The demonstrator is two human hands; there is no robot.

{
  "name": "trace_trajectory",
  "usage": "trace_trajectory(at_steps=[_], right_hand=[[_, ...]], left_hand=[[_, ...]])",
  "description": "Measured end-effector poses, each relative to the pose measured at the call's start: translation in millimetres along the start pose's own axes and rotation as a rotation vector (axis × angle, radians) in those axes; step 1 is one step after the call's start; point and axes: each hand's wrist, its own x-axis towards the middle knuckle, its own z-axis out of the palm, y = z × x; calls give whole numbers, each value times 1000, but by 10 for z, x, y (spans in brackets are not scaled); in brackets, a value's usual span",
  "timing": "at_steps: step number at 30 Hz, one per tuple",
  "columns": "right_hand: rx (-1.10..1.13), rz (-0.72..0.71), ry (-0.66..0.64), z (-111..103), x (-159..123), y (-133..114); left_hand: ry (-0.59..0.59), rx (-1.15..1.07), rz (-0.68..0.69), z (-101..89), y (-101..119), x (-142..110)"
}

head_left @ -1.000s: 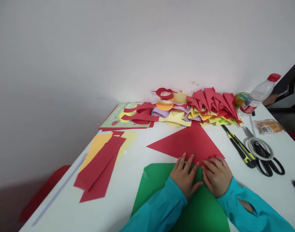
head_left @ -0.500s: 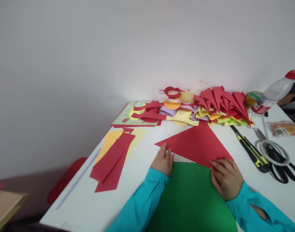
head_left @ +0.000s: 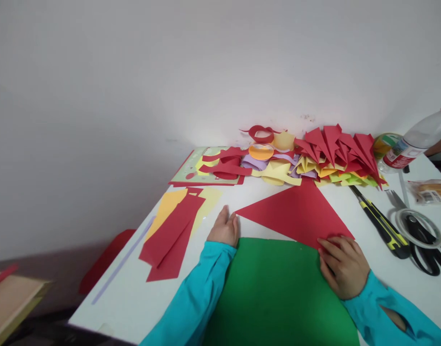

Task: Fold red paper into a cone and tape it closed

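Observation:
A red paper triangle (head_left: 296, 211) lies flat, its left corner pointing toward my left hand (head_left: 224, 228). That hand is open, fingers stretched out, right beside the corner; whether it touches the paper I cannot tell. My right hand (head_left: 345, 265) rests with fingers spread on the triangle's lower right edge, gripping nothing. Below the triangle, between my forearms, is a large green sheet (head_left: 278, 283). Cut red paper pieces (head_left: 173, 230) lie to the left over orange and pale yellow paper.
Folded red paper pieces (head_left: 335, 144) and curled paper cutouts (head_left: 274, 170) line the wall. On the right are a utility knife (head_left: 384, 228), scissors (head_left: 429, 254), a tape roll (head_left: 438, 235), a plastic bottle (head_left: 418, 139) and a packaged snack (head_left: 431, 191).
My left hand has moved left, off the triangle's lower edge to beside its left corner. The right hand stays on the paper. The view has shifted slightly.

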Motion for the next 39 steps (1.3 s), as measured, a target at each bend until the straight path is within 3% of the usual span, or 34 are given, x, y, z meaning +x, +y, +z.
trace_trajectory(at_steps=[12, 22, 29, 32, 36, 39], right_hand=[[-5, -3, 8, -21, 31, -12], [-76, 14, -48, -99, -20, 63], [-157, -13, -63, -118, -49, 53], [-179, -16, -50, -74, -58, 49], [-180, -27, -26, -31, -65, 61], [-150, -28, -31, -36, -67, 84]], left_hand=[[-8, 46, 9, 21, 65, 11], [-81, 106, 29, 25, 10, 60], [-89, 139, 44, -184, -1, -21], [-55, 73, 235, -285, 268, -182], [-62, -90, 634, -313, 940, -490], [-52, -162, 736, -347, 1332, -645]])
